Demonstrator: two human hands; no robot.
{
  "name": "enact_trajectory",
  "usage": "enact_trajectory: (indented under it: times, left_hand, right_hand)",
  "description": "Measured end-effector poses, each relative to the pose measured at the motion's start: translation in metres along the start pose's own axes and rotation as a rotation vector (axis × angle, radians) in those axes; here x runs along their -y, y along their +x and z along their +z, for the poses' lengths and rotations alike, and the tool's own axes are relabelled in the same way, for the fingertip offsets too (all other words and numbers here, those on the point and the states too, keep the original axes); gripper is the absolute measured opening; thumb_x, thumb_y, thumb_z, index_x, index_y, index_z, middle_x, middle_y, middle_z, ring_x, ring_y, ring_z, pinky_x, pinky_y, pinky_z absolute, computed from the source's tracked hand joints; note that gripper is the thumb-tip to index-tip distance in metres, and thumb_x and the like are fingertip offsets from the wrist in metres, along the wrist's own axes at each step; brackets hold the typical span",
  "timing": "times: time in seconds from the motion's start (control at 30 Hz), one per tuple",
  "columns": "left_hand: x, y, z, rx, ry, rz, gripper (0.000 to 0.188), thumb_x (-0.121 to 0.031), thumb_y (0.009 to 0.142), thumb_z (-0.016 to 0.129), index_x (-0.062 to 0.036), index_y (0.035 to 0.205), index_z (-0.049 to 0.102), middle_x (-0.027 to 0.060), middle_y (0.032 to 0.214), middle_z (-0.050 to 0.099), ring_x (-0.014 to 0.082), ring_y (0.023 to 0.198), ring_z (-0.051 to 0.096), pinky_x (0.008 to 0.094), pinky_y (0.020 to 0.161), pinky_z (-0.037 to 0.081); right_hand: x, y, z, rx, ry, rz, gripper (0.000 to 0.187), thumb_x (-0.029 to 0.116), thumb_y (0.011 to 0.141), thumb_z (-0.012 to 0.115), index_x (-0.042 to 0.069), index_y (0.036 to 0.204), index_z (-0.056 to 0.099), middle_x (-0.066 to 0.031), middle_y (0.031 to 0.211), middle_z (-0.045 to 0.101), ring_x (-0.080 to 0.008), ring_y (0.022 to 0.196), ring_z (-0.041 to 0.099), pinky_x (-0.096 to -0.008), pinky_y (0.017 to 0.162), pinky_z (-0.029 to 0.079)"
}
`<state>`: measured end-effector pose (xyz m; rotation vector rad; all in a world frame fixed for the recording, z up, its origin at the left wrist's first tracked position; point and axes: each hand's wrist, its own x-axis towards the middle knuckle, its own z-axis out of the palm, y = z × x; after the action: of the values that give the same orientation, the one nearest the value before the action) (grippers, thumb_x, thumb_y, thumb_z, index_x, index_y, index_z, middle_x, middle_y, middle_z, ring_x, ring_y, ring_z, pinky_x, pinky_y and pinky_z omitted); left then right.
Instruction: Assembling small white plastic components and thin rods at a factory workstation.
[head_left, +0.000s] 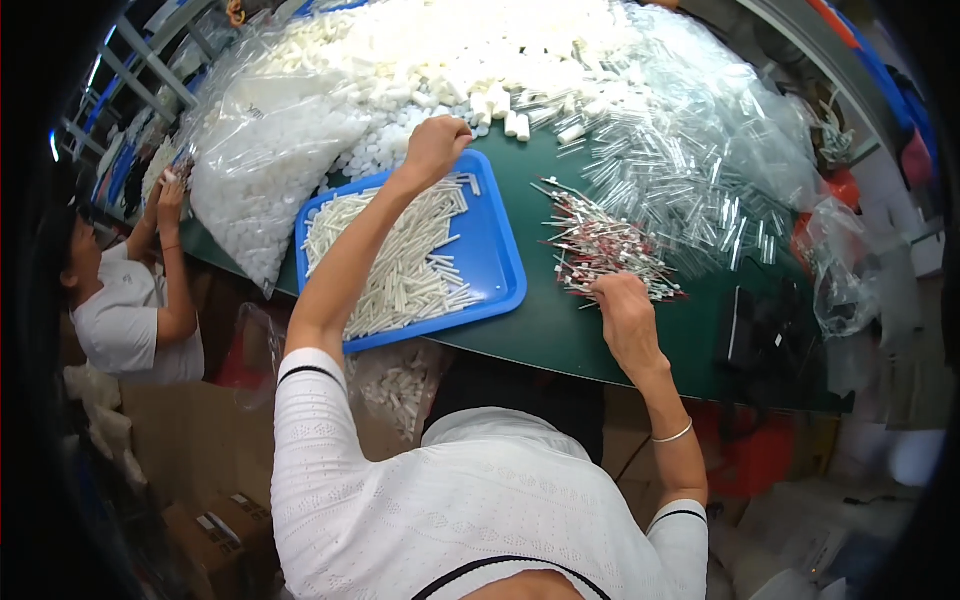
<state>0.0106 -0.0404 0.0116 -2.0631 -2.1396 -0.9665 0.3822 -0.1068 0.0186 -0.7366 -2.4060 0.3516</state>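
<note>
My left hand is raised over the far rim of a blue tray, close to a heap of small white caps. Its fingers are curled together, and whatever they hold is hidden. In the tray lie many short white tubes. To the right, my right hand is at the near edge of a pile of thin red and white sticks. Its fingertips are pinched together; what is between them cannot be made out.
White cylindrical pieces and clear thin tubes are heaped across the far side of the green table. A clear plastic bag bulges on the left. A co-worker is at the far left. Dark objects lie at right.
</note>
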Motion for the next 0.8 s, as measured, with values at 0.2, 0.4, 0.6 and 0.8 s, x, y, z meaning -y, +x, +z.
enact_trajectory:
  times: [0.2,0.4,0.6,0.8]
  left_hand:
    - [0.04,0.058,0.083,0.047,0.394,-0.002,0.024,-0.024,0.073,0.072,-0.0001,0.078,0.068,0.0189,0.083,0.065,0.0342,0.083,0.063,0.0431,0.074,0.051]
    - [0.001,0.036,0.047,0.063,-0.137,-0.108,0.018,-0.019,0.079,0.07,-0.0028,0.085,0.068,0.0093,0.075,0.065,0.0178,0.07,0.061,0.0301,0.065,0.048]
    - [-0.158,-0.11,0.007,0.552,-1.209,-0.425,0.022,0.0,0.078,0.069,-0.0053,0.099,0.063,-0.0046,0.075,0.054,0.0027,0.062,0.048,0.017,0.055,0.037]
    - [-0.198,-0.163,0.013,0.604,-1.695,-0.842,0.028,-0.005,0.087,0.064,-0.0001,0.113,0.061,0.0041,0.095,0.061,0.0075,0.075,0.054,0.019,0.061,0.045]
  right_hand:
    - [-0.009,-0.015,-0.002,-0.248,0.238,0.358,0.019,-0.001,0.087,0.06,0.001,0.106,0.063,-0.0132,0.095,0.068,-0.0201,0.082,0.069,-0.0282,0.068,0.051]
    - [0.004,-0.034,-0.019,-0.293,0.529,0.531,0.008,0.004,0.091,0.055,-0.001,0.097,0.053,-0.012,0.079,0.068,-0.0197,0.07,0.067,-0.0283,0.062,0.049]
    - [0.019,-0.051,-0.02,-0.198,1.014,0.676,0.014,0.008,0.092,0.057,-0.003,0.1,0.057,-0.0078,0.071,0.064,-0.0104,0.058,0.06,-0.0237,0.054,0.047]
    - [0.036,-0.063,-0.011,-0.097,0.884,0.679,0.011,0.009,0.093,0.058,-0.001,0.09,0.062,0.0021,0.069,0.054,-0.0036,0.056,0.042,-0.0184,0.052,0.035]
